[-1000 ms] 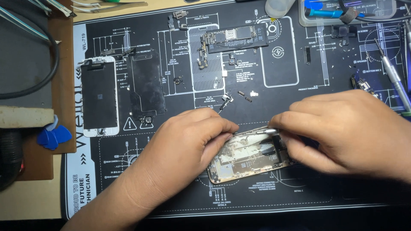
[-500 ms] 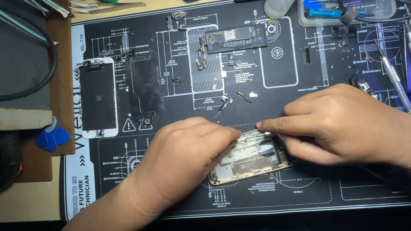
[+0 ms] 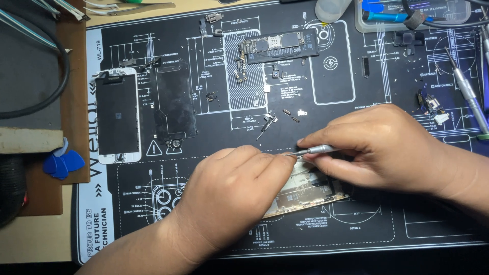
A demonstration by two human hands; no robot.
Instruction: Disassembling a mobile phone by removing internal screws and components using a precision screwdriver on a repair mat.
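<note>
- off at the left edge, a few blue picks [image 3: 62,163] lie on the brown board, just beside the black work mat [image 3: 356,224], which is covered in thin white line drawings and small white lettering.
- a white-framed phone screen [image 3: 117,115] lies flat on the mat's left part, with a dark metal plate [image 3: 174,104] right next to it.
- the left hand [image 3: 229,196] rests on the mat near the bottom middle, fingers curled down over the left end of the opened phone body [image 3: 310,191], pinning it in place; the hand is closed onto it, not flat.
- the phone body lies tilted on the mat, under and between both hands, its gold edge showing below the fingers.
- up top in the middle, a long dark circuit board [image 3: 279,46] sits inside a white outlined box on the mat; small loose screws and brackets [image 3: 268,119] lie scattered below it.
- the right hand [image 3: 377,145] comes in from the right, thumb and fingers pinched shut around a slim silver screwdriver [image 3: 318,149], its tip pointing left to just where the left fingertips meet the phone.
- at far right another silver screwdriver [image 3: 466,94] lies on the mat, and a clear tray [image 3: 461,15] holds blue-handled tools.
</note>
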